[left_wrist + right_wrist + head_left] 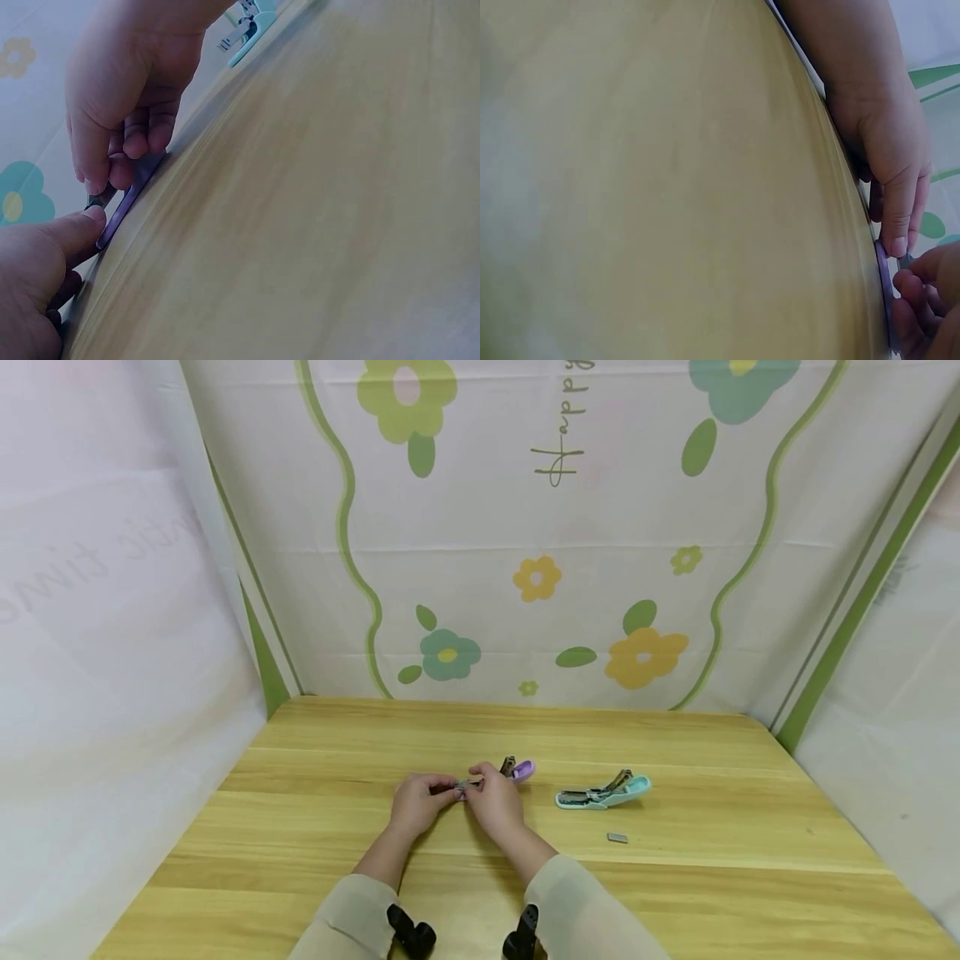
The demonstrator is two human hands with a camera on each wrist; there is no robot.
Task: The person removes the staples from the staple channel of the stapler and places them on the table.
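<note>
An opened purple stapler (523, 770) lies on the table, its metal arm raised and its front part mostly hidden by the hands. My right hand (497, 802) holds it near the middle, fingers curled over the metal channel. Opposite, my left hand (417, 806) pinches a small grey piece, apparently a row of staples (906, 260), between thumb and fingertips at the stapler's front end. The right fingertips nearly meet the left ones there. In the left wrist view, the purple base (129, 204) shows beneath both hands.
To the right, an opened mint-green stapler (604, 792) lies on the wooden table (315, 843). A short grey row of staples (617, 837) lies just in front of it. Flower-printed cloth (465, 560) hangs behind the table and at both sides.
</note>
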